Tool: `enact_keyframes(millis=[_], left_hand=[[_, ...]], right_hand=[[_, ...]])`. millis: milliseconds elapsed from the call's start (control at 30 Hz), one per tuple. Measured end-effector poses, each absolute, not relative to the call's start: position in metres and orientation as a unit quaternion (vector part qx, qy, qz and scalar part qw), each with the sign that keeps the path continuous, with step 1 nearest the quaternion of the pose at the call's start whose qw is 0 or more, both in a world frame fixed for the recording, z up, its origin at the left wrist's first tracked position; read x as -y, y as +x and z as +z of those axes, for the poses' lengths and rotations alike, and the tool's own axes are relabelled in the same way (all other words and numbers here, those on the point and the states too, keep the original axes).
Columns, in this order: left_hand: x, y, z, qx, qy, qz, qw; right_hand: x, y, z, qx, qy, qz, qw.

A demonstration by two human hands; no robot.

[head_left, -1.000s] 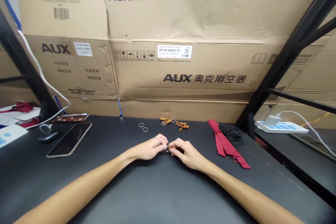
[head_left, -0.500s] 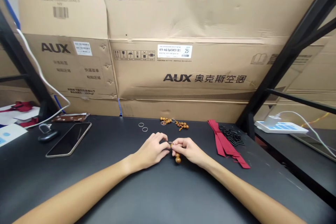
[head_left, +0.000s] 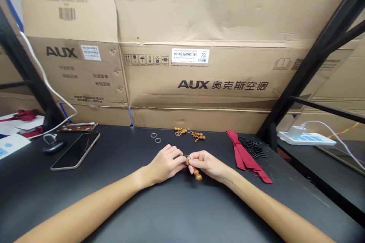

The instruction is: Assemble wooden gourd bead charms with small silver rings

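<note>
My left hand (head_left: 167, 163) is closed, thumb and fingers pinching a thin metal split ring (head_left: 187, 157), partly hidden by the fingertips. Opposite it, my right hand (head_left: 207, 164) pinches a brown gourd-shaped wooden pendant (head_left: 197, 175) near its upper end, close against the ring. The gourd's rounded lower end hangs below the right fingers, tilted down to the right. Whether its loop is threaded on the ring is too small to tell. Beyond the hands lie orange-brown gourd pendants with rings (head_left: 198, 136) and two loose split rings (head_left: 157, 140).
On the right lie red ribbon strips (head_left: 246, 155) and a heap of black clasps (head_left: 252, 147). A phone (head_left: 75, 152) and a dark rounded device (head_left: 53, 145) are at the left. Cardboard (head_left: 199, 26) walls off the back, between black frame posts (head_left: 302, 60).
The gourd pendant has swung from hanging nearly straight down to slanting toward the lower right. Both hands have shifted slightly at the fingertips, still meeting at the ring.
</note>
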State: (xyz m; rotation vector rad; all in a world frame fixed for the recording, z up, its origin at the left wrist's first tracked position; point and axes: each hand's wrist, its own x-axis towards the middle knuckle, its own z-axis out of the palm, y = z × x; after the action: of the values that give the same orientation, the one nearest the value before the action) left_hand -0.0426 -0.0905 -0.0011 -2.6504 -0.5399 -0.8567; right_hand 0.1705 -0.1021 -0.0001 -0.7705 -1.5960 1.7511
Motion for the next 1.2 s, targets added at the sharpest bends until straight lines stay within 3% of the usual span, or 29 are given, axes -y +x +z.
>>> enact_keyframes(millis=[333,433,633,733,1200], left_hand=[[0.0903,-0.0428,-0.0031,0.132,-0.92,-0.3,0.213],[0.0901,-0.0433,-0.005,0.179,-0.925,-0.3,0.151],[0.0908,-0.0429,-0.0026,0.284,-0.872,-0.376,-0.134],[0.0912,-0.0415,0.0002,0.319,-0.837,-0.386,-0.219],[0.0913,-0.0403,0.0035,0.322,-0.823,-0.382,-0.27]], right_hand=[[0.1007,0.1724,-0.0001,0.566,-0.277,0.707,0.319],[0.0997,0.1731,0.0002,0.558,-0.3,0.702,0.326],[0.0962,0.1755,-0.0056,0.537,-0.355,0.683,0.345],[0.0956,0.1745,-0.0077,0.563,-0.36,0.647,0.368],[0.0999,0.1669,-0.0093,0.628,-0.365,0.582,0.366]])
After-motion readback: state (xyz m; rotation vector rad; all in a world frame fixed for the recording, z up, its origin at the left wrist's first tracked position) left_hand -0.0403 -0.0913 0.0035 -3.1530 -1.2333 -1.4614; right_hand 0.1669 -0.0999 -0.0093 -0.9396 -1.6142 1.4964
